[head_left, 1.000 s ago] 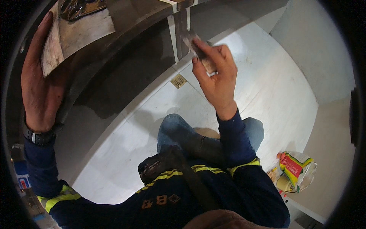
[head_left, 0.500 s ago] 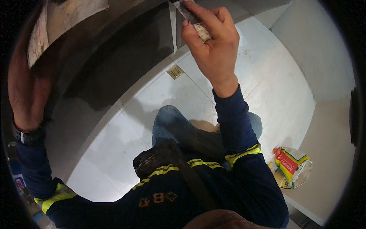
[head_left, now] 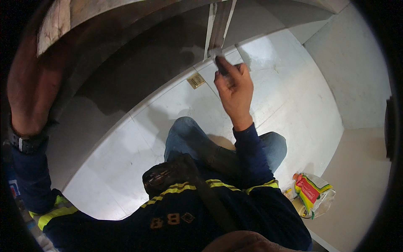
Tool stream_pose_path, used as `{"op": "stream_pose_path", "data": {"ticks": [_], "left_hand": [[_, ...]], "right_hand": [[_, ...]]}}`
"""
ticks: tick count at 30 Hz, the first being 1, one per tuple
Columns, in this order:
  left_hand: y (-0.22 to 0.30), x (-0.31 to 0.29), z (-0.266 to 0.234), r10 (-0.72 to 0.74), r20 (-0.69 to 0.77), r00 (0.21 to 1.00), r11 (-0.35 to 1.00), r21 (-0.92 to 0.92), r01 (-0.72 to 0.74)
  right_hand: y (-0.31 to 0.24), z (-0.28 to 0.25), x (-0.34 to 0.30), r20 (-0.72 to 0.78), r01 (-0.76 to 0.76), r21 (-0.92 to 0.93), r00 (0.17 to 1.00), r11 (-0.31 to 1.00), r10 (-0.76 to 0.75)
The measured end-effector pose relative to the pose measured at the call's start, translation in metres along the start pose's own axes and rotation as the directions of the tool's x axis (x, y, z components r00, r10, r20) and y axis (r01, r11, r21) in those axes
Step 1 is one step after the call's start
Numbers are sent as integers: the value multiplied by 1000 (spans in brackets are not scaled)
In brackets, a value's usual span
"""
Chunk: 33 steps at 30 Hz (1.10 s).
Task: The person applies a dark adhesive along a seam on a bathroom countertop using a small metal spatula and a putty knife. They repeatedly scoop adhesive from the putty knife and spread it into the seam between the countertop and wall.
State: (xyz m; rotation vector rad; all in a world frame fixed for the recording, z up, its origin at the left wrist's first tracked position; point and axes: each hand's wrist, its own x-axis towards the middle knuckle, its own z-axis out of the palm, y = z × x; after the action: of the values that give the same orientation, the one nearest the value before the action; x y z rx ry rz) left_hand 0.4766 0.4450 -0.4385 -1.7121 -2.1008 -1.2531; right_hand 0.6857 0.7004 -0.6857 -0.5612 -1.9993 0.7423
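The grey slab (head_left: pixel 138 54) overhead spans the upper frame, and a taped vertical strip (head_left: pixel 219 25) on it runs with its long axis up and away, directly above the right hand (head_left: pixel 235 90), the nearer one. That grip is clamped on a small scraper-like tool (head_left: pixel 216 56) whose tip touches the strip's lower end. The left hand (head_left: pixel 29 90) presses against the slab's left edge, fingers hidden; a printed bag (head_left: pixel 312 195) lies on the floor, contents unclear.
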Motion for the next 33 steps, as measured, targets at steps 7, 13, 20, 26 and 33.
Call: {"op": "stream_pose_path", "data": {"ticks": [7, 13, 20, 26, 33], "left_hand": [[-1, 1, 6, -92, 2, 996, 854, -515, 79], [2, 17, 8, -372, -130, 919, 722, -663, 198], [-15, 13, -15, -531, -135, 837, 658, -688, 306], [-19, 30, -10, -763, -12, 646, 344, -853, 392], [-35, 47, -24, -937, 30, 348, 92, -940, 328]], "right_hand": [[-6, -35, -14, 38, -60, 104, 998, 993, 57], [-4, -171, 70, 80, 176, 14, 981, 984, -176], [-10, -241, 267, 232, 437, -268, 894, 859, -382], [17, -236, 306, 201, 53, 116, 977, 992, -75], [-45, -252, 296, 409, -511, 352, 838, 784, 362]]}}
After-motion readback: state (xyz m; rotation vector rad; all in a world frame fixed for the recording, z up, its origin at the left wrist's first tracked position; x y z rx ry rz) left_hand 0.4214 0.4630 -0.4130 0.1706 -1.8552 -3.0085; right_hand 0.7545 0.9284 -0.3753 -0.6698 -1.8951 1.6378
